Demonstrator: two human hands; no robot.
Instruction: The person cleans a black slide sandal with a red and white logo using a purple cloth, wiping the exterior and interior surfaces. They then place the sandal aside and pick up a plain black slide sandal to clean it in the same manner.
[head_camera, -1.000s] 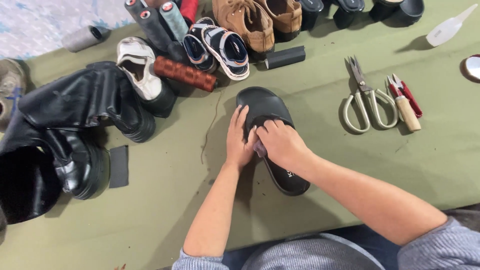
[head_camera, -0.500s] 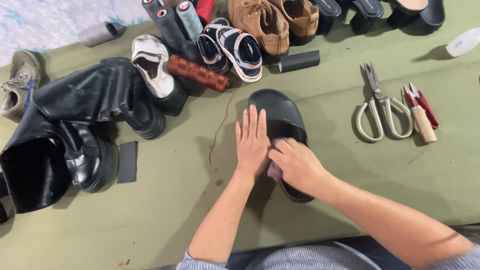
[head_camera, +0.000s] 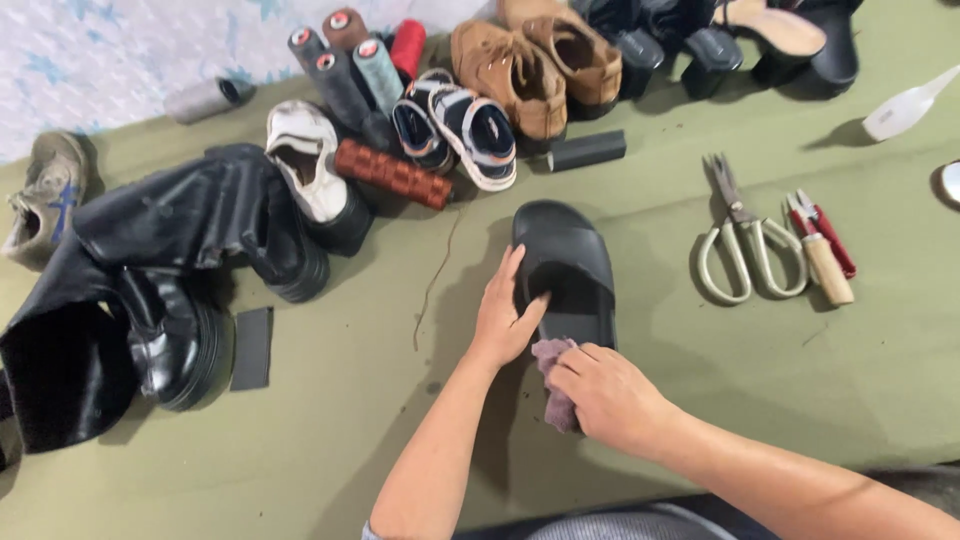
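A black slide sandal (head_camera: 565, 265) lies toe-away on the green cloth-covered table (head_camera: 330, 440). My left hand (head_camera: 505, 315) grips the sandal's left edge, thumb tucked under the strap. My right hand (head_camera: 610, 395) covers the heel end and presses a small mauve rag (head_camera: 553, 372) against the footbed. The rag's far side is hidden under my fingers.
Tall black boots (head_camera: 150, 290) lie at the left with a dark patch (head_camera: 251, 347) beside them. Thread spools (head_camera: 345, 60), small sandals (head_camera: 455, 120), brown shoes (head_camera: 525, 60) and a white shoe (head_camera: 305, 165) line the back. Scissors (head_camera: 740, 235), snips (head_camera: 820, 245) and a white bottle (head_camera: 905, 105) sit right.
My right hand has slid the rag from the strap down to the heel end. My left hand shifted from lying flat beside the sandal to gripping its edge.
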